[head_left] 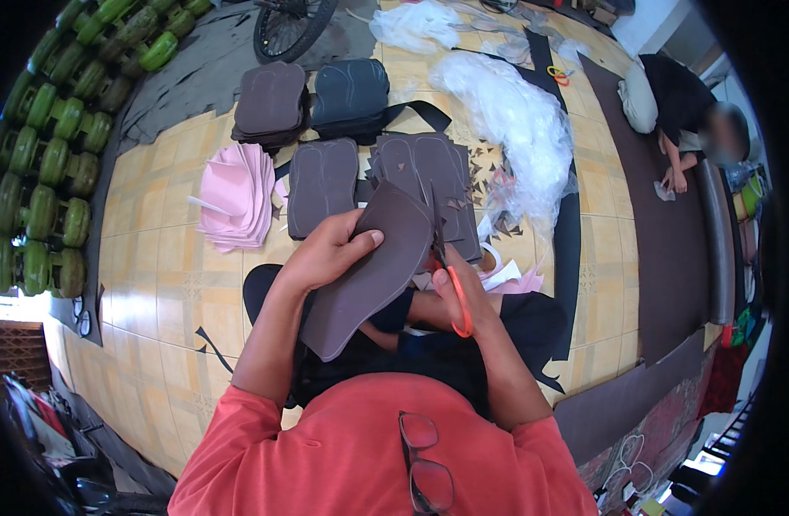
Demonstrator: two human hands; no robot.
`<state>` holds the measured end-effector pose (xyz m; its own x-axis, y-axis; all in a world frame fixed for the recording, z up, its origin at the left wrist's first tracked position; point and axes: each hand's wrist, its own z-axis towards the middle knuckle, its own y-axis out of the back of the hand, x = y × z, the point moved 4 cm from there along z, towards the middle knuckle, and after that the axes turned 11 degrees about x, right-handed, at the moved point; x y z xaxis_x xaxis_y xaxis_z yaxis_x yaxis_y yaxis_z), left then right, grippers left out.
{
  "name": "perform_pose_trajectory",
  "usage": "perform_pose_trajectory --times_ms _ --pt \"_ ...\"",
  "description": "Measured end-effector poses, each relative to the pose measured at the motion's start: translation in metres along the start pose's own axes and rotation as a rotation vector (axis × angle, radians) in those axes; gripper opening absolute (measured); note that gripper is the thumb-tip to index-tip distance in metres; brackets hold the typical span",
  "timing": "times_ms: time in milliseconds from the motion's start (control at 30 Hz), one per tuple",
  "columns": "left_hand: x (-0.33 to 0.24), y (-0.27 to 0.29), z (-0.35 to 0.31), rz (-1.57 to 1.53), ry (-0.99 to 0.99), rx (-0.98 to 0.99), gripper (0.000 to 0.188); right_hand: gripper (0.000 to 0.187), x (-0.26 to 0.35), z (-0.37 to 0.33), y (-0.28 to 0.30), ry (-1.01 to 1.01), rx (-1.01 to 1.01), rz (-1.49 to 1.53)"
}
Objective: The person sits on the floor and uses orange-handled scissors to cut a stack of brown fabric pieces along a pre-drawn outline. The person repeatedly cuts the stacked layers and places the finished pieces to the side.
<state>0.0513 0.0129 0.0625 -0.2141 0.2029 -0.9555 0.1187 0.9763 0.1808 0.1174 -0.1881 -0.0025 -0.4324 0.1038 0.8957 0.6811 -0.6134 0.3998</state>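
- My left hand (328, 251) pinches one brown piece (370, 268) in front of me.
- My right hand (478, 295) holds one pair of orange scissors (464, 329) at its edge.
- Two dark stacks (351, 88) sit at the back.
- One pink stack (236, 199) lies on the left.

No lettering, label, brand, number or sign can be read in the head view

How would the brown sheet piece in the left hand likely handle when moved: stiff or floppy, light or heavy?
The brown sheet piece is probably semi-stiff: gripped by the left hand toward its upper end, it extends with gentle curving. It looks thin, so likely light for its size. Being flat, it seems unlikely to roll.
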Motion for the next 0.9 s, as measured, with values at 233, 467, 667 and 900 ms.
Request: perform_pose_trajectory --times_ms 233,467,667,900 --pt "0.003 0.011 -0.002 -0.074 0.046 0.13 0.024 0.043 0.0 -0.013 0.019 -0.186 0.263 -0.034" --pt "0.035 -0.022 -0.003 -0.314 0.132 0.454 0.045 0.02 -0.011 -0.014 0.001 -0.333 0.036 0.884" --pt "0.071 -0.037 -0.005 -0.351 -0.095 0.031 0.043 0.019 -0.003 0.001 -0.003 -0.376 -0.199 1.061" --pt "0.046 -0.056 0.011 -0.772 -0.24 -0.415 0.029 0.029 0.003 -0.005 -0.026 -0.389 -0.042 0.716"
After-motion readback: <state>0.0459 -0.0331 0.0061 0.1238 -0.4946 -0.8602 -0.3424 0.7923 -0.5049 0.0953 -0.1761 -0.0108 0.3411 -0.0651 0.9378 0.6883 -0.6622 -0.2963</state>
